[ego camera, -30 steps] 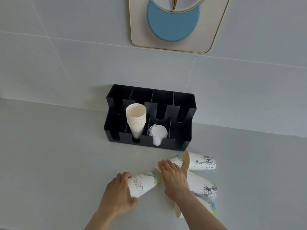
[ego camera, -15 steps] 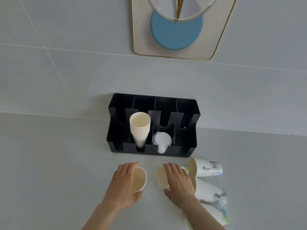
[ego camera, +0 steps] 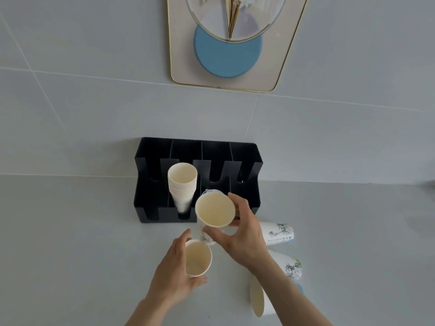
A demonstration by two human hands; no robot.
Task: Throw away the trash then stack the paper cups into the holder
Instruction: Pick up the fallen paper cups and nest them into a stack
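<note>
While both hands lift cups off worktop (ego camera: 70, 243): right grip (ego camera: 242, 234) clasps upper cup (ego camera: 215, 210) by wall below rim; left grip (ego camera: 179, 271) clasps lower cup (ego camera: 197, 258) just beneath. Light, thin paper, crushable: hold sidewall gently. Holder (ego camera: 244, 161) beyond right grip, stack (ego camera: 182, 184) inside.

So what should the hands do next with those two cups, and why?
Probably lower the right hand's cup into the left hand's cup. Both are held mouth up, the right one just above the left one, so nesting them makes one stack ready to join the cup stack in the black holder.
</note>
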